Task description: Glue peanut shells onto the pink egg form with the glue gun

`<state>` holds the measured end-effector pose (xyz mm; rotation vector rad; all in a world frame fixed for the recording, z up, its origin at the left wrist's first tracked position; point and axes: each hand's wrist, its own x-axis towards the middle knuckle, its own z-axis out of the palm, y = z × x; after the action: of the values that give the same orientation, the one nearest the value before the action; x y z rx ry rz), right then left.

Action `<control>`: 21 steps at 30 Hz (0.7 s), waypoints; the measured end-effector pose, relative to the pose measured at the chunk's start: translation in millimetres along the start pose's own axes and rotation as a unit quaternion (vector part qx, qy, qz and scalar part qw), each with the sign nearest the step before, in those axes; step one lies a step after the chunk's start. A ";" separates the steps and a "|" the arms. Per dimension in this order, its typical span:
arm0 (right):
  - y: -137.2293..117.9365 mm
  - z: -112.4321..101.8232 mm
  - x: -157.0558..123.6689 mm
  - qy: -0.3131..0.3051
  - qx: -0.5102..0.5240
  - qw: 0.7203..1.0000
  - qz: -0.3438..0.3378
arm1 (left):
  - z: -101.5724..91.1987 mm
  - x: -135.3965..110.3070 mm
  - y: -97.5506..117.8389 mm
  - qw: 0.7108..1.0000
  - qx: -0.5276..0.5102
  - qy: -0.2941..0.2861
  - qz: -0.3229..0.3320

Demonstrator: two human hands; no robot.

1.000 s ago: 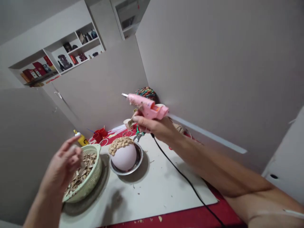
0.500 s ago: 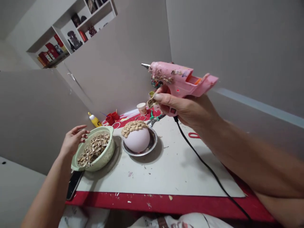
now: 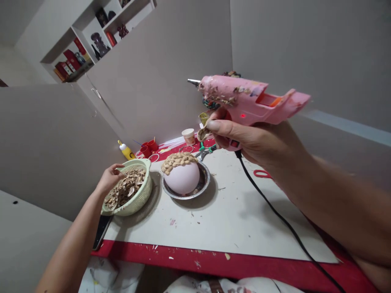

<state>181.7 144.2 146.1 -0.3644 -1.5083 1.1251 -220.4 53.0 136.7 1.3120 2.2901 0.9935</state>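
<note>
Red boxes (image 3: 71,60) with white labels, their print too small to read, stand in a wall shelf (image 3: 117,17) at upper left, above a worktable where a person's left hand (image 3: 111,179) reaches over the rim of a pale green colander (image 3: 143,197) heaped with dry shells (image 3: 125,189); its fingers curve downward, and whether they pinch anything cannot be told. A dark flat device (image 3: 102,232) juts from beneath the colander. Behind it leans a yellow bottle (image 3: 126,151), white-capped, bearing a black mark that resembles a letter "C," beside red cups (image 3: 152,145). Near the center, a smooth whitish ball (image 3: 182,179), its top covered with tan peanut shells (image 3: 179,161), sits in a metal bowl (image 3: 208,179) on a white board (image 3: 232,228), with a patterned paper cup (image 3: 188,137) and green-handled pliers (image 3: 205,151) behind. At right, the right hand (image 3: 250,138) wraps the handle of a pink glue gun (image 3: 244,101), nozzle to the left and red light glowing, while its thumb and finger pinch a shell piece (image 3: 203,133) below the barrel. A black cord (image 3: 265,199) trails from the grip past a red looped handle (image 3: 262,176) toward the lower right corner.
</note>
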 end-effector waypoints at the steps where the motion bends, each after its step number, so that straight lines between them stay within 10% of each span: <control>1: 1.0 -0.5 -0.1 0.001 -0.006 1.000 -0.003 | -2.0 -0.8 1.9 1.000 0.012 -0.012 0.003; 12: -1.3 -0.4 -0.8 -0.001 -0.013 0.999 -0.036 | -5.3 -13.8 7.8 0.992 -0.059 -0.108 -0.022; 21: -0.1 -0.3 -0.7 0.013 -0.005 0.999 -0.038 | -0.3 -12.1 13.6 0.987 -0.154 -0.021 -0.038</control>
<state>182.2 143.8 145.7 -0.3236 -1.4924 1.0495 -205.7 47.3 145.7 1.0987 2.0366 1.2220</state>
